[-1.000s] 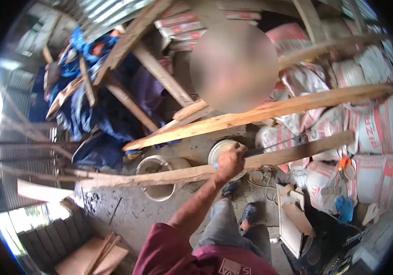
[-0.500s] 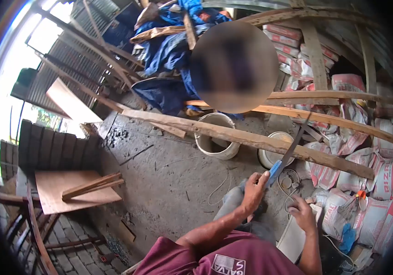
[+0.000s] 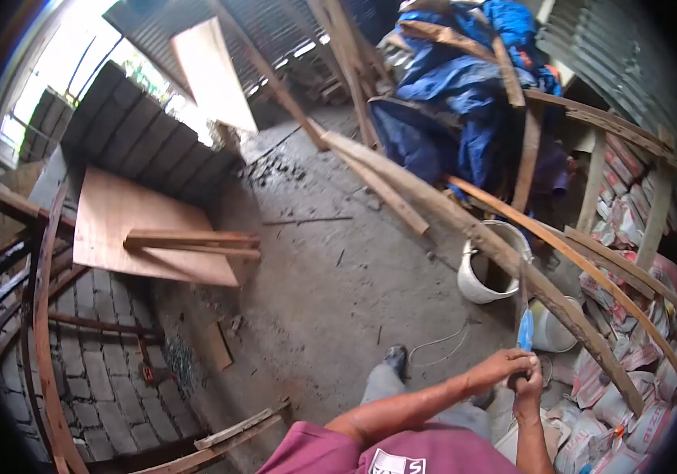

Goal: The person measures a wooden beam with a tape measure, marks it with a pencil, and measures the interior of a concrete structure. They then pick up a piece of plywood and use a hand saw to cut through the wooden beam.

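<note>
My left hand (image 3: 506,366) and my right hand (image 3: 527,385) meet at the lower end of a long, narrow-bladed tool with a blue handle (image 3: 526,329). Both sets of fingers are closed there, the left ones overlapping the right. Its dark blade (image 3: 522,286) points up and away from me, overlapping the long timber beam (image 3: 465,225) in this view. Just beyond my hands stand a white bucket (image 3: 487,284) and a smaller white pail (image 3: 553,332), both partly behind the beam.
Red-and-white sacks (image 3: 619,395) are piled on the right. Plywood (image 3: 129,229) with timber pieces (image 3: 192,241) lies at the left by stacked blocks (image 3: 137,130). A blue tarp (image 3: 453,87) hangs at the back; a thin cord (image 3: 441,355) loops over the concrete floor.
The view has swung left. My right hand, earlier apart and without the tool, has come up against my left hand at the handle. The blade now points straighter ahead.
</note>
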The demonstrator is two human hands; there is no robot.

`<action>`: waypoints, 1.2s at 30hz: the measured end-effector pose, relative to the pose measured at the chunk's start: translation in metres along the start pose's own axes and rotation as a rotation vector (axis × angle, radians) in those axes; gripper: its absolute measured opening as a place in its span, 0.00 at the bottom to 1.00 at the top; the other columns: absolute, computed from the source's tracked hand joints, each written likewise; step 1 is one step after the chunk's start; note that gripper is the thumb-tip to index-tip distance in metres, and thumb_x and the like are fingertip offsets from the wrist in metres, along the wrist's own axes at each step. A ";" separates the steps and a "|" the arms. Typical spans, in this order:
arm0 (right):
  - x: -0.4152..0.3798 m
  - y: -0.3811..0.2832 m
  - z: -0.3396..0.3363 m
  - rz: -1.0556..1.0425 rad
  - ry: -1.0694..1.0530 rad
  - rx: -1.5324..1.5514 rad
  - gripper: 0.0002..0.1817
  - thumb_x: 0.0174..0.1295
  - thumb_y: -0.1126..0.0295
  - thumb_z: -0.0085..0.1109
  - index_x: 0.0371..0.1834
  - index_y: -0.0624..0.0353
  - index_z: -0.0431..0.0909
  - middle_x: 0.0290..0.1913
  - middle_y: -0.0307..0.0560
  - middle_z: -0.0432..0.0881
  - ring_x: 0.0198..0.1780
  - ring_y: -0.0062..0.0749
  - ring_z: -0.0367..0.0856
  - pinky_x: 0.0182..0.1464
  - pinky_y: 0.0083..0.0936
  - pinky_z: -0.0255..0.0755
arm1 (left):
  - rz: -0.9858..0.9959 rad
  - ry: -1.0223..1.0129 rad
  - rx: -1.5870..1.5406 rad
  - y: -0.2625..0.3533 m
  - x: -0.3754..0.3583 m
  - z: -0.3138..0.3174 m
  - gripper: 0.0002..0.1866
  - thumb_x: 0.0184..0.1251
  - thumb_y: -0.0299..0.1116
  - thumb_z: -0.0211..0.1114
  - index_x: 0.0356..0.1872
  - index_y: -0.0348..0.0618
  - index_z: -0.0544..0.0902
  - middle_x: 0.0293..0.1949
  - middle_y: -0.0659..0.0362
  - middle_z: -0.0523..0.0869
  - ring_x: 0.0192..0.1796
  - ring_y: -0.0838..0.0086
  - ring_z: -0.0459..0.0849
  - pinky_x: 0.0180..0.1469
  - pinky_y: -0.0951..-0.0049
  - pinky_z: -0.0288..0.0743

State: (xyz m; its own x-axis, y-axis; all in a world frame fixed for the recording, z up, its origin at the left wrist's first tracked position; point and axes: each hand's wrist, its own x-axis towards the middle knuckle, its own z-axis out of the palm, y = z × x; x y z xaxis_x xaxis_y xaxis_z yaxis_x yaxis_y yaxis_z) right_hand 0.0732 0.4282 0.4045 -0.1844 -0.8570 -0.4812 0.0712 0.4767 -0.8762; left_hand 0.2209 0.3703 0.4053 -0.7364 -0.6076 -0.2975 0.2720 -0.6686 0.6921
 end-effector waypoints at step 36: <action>0.294 -0.258 0.676 -0.436 -0.410 -0.725 0.20 0.56 0.65 0.65 0.48 0.67 0.82 0.39 0.50 0.86 0.42 0.32 0.84 0.48 0.29 0.76 | -0.574 1.743 -0.017 0.001 -0.598 -0.592 0.28 0.59 0.46 0.70 0.51 0.30 0.84 0.52 0.40 0.87 0.55 0.53 0.86 0.57 0.59 0.78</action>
State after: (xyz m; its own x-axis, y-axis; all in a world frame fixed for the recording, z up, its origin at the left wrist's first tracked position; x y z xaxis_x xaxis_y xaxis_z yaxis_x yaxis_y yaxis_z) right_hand 0.6628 -0.0795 0.4710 0.3184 -0.9251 -0.2071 -0.5765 -0.0155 -0.8170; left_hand 1.0279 0.4786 0.1947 0.6729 -0.0238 -0.7394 0.2618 -0.9271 0.2682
